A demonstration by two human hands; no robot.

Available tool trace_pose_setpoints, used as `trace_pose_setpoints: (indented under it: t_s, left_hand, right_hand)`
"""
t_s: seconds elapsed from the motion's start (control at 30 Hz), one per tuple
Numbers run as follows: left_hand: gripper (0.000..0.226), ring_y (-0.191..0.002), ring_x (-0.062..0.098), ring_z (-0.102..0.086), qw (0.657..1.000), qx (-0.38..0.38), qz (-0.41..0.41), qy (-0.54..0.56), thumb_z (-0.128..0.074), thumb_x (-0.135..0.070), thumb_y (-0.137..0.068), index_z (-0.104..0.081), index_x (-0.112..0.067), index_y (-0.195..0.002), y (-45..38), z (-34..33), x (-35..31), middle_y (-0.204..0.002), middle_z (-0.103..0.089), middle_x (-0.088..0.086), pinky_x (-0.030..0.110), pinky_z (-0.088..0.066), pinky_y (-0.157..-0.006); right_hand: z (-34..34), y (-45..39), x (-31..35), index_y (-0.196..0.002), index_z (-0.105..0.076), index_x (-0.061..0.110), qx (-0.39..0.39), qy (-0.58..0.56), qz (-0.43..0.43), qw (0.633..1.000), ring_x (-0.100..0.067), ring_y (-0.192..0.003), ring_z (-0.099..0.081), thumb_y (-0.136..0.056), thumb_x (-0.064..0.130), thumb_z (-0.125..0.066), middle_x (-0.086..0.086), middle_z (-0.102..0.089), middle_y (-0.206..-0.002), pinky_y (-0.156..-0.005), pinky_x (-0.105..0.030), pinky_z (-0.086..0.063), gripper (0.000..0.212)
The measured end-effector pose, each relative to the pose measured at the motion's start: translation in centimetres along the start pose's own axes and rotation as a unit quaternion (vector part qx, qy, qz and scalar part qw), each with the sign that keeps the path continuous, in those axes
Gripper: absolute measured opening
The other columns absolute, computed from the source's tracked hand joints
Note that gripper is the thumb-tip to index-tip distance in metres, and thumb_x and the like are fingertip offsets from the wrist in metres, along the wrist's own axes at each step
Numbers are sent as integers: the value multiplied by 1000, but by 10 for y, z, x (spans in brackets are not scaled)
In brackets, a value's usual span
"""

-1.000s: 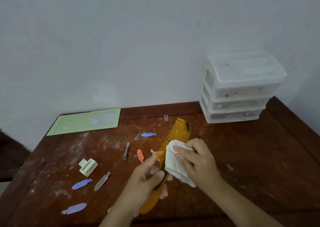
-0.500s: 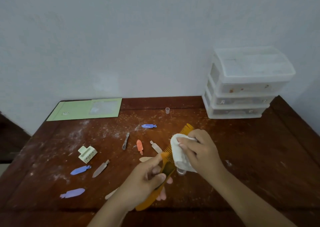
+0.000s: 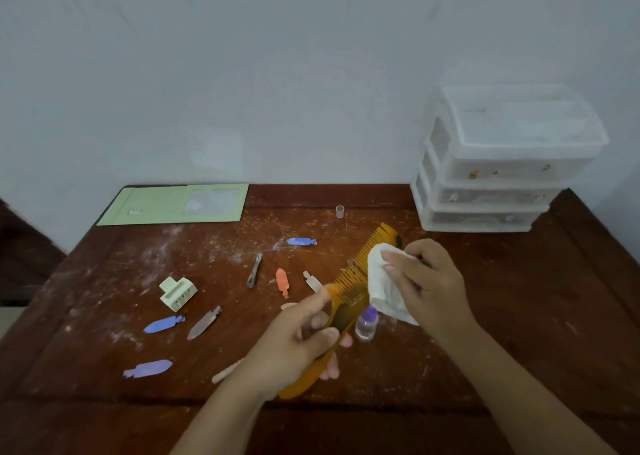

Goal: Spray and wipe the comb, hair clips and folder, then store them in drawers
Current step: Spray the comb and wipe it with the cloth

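My left hand (image 3: 298, 343) grips the handle of an orange comb (image 3: 353, 281), which slants up to the right above the table. My right hand (image 3: 429, 281) pinches a white cloth (image 3: 382, 286) against the comb's teeth near the far end. A small clear spray bottle (image 3: 367, 324) with a purple top stands under the comb. Hair clips lie on the left half of the table: blue ones (image 3: 162, 324), an orange one (image 3: 282, 281), a cream claw clip (image 3: 177, 293). The green folder (image 3: 173, 205) lies flat at the back left. The plastic drawer unit (image 3: 498, 177) stands back right, drawers closed.
The wooden table (image 3: 519, 316) is dusted with white powder on its left part. A tiny clear cap (image 3: 340, 211) stands near the back edge. A white wall rises right behind the table. More clips lie near my left wrist.
My right hand and the cloth have slid up the comb's teeth toward its far end. The spray bottle under the comb has come into view. The left hand keeps its hold.
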State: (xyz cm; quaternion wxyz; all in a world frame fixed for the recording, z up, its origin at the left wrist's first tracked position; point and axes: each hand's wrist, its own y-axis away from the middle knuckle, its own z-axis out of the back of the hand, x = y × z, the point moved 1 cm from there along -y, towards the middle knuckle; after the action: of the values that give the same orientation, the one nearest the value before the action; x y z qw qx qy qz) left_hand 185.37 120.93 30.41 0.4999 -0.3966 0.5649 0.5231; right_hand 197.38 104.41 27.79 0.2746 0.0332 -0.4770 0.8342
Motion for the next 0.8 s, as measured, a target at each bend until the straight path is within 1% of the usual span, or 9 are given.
trace_pose_setpoints:
  t_s: [0.07, 0.17, 0.33, 0.4, 0.47, 0.53, 0.6, 0.7, 0.8]
  left_hand:
    - [46, -52, 19, -58, 999, 35, -2, -20, -43, 4, -91, -57, -40, -91, 2, 0, 1, -73, -58, -2, 32, -51, -55]
    - [39, -62, 30, -58, 999, 35, -5, -38, -43, 6, -91, -51, -28, -107, 1, 1, 5, -64, -58, -17, 36, -51, -59]
    - [49, -48, 13, -57, 999, -5, 5, -32, -43, 6, -90, -49, -35, -115, -7, -1, 4, -77, -62, 5, 24, -48, -50]
    - [50, -47, 13, -56, 1000, -22, 5, 13, -42, 8, -89, -49, -35, -115, -7, 0, 3, -80, -57, 18, 23, -47, -48]
    - [50, -47, 14, -56, 999, -32, 1, 30, -42, 8, -89, -49, -34, -117, -4, 3, 4, -77, -61, 13, 23, -47, -48]
    - [50, -47, 15, -56, 999, -39, -4, 33, -42, 7, -89, -49, -35, -116, -2, 7, 3, -73, -66, 3, 24, -47, -48]
    - [49, -47, 15, -56, 999, -40, -8, 27, -42, 6, -89, -50, -35, -115, 0, 9, 2, -73, -68, 2, 24, -48, -49]
    - [47, -48, 15, -57, 999, -30, -13, 15, -45, 3, -90, -50, -35, -116, 1, 7, 0, -74, -67, 5, 25, -49, -49]
    - [47, -49, 16, -57, 999, -10, -7, -30, -44, 6, -90, -50, -31, -118, 3, 7, 0, -77, -63, 7, 26, -50, -51]
  right_hand:
    - [-6, -1, 2, -87, -68, 5, 22, 27, -9, 999, -13, -69, -38, -82, 14, -51, 3, -39, -82, -60, -21, -34, 21]
    - [-11, -9, 7, -83, -69, 6, 40, 54, -37, 997, -12, -67, -35, -81, 16, -47, -1, -48, -75, -61, -19, -30, 24]
    - [-10, -30, 10, -80, -70, 1, 21, 25, -82, 996, -20, -61, -50, -80, 15, -48, -9, -53, -66, -58, -20, -37, 26]
    - [5, -33, 6, -87, -71, 1, -54, -46, -155, 985, -4, -67, -47, -79, 16, -50, -5, -52, -73, -61, -9, -37, 27]
    - [20, -30, -2, -96, -68, 0, -107, -61, -187, 974, 9, -70, -45, -80, 19, -52, -2, -50, -79, -65, 1, -33, 30]
    - [30, -24, -7, -95, -68, -3, -90, -38, -156, 983, 13, -72, -45, -80, 16, -54, -4, -53, -77, -66, 2, -33, 28]
    - [29, -17, -6, -91, -69, -4, -51, -18, -104, 993, 4, -68, -41, -80, 13, -55, -9, -55, -73, -65, -1, -34, 25]
    - [18, -7, 0, -90, -70, 0, 8, 1, -24, 1000, -10, -68, -41, -79, 9, -54, -14, -56, -68, -61, -15, -38, 21]
    - [6, -3, 7, -91, -64, 9, 40, 20, -7, 999, -13, -68, -39, -79, 11, -52, -10, -53, -68, -59, -23, -36, 17]
